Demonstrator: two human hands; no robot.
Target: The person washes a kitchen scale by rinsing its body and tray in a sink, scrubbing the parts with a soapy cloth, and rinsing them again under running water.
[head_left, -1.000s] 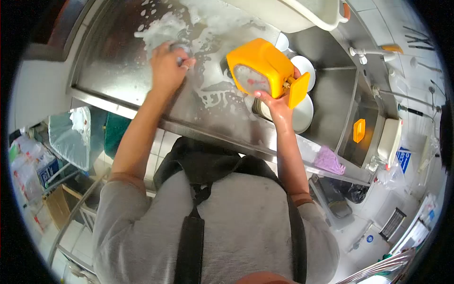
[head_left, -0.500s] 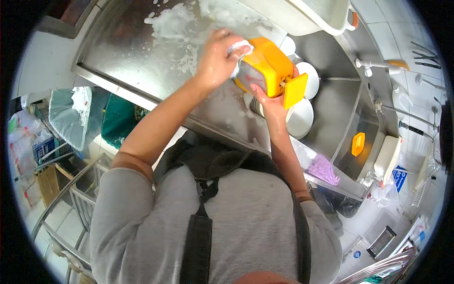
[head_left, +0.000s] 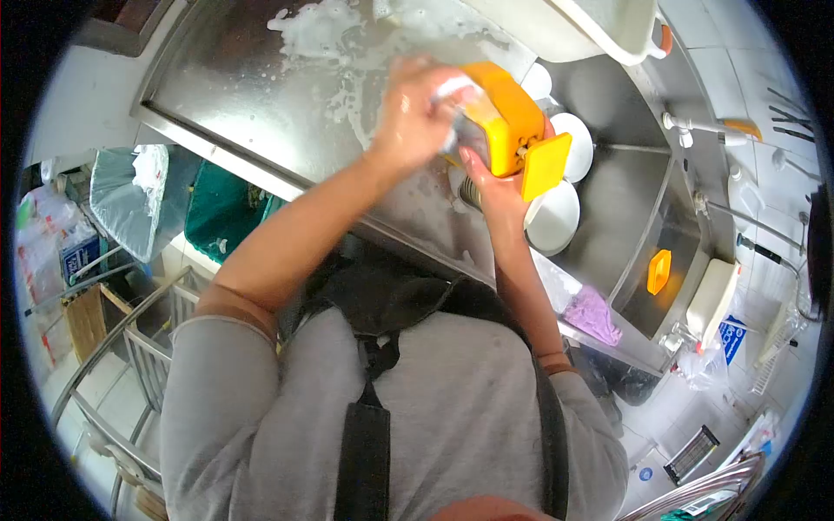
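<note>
A yellow container (head_left: 512, 108) with a square yellow flap is tilted above the steel counter (head_left: 234, 113). My right hand (head_left: 497, 178) grips its lower right side, the thumb across the near edge. Blurred by motion, my left hand (head_left: 417, 113) presses a soapy white cloth (head_left: 455, 87) against the container's left face. White foam (head_left: 321, 30) lies on the counter beyond my left hand. Just right of my right hand, white plates (head_left: 553, 217) sit in the sink, and a stack of dishes is partly hidden behind that hand.
A white tub (head_left: 599, 26) stands at the top. In the right basin lies a yellow piece (head_left: 659, 272). A purple cloth (head_left: 592, 314) rests on the front rim. Left below the counter are a green bin (head_left: 217, 213) and a lined bin (head_left: 130, 204).
My left hand has come right from the foamy counter to the container, bringing the cloth onto its face. My right hand still holds the container, which has turned slightly.
</note>
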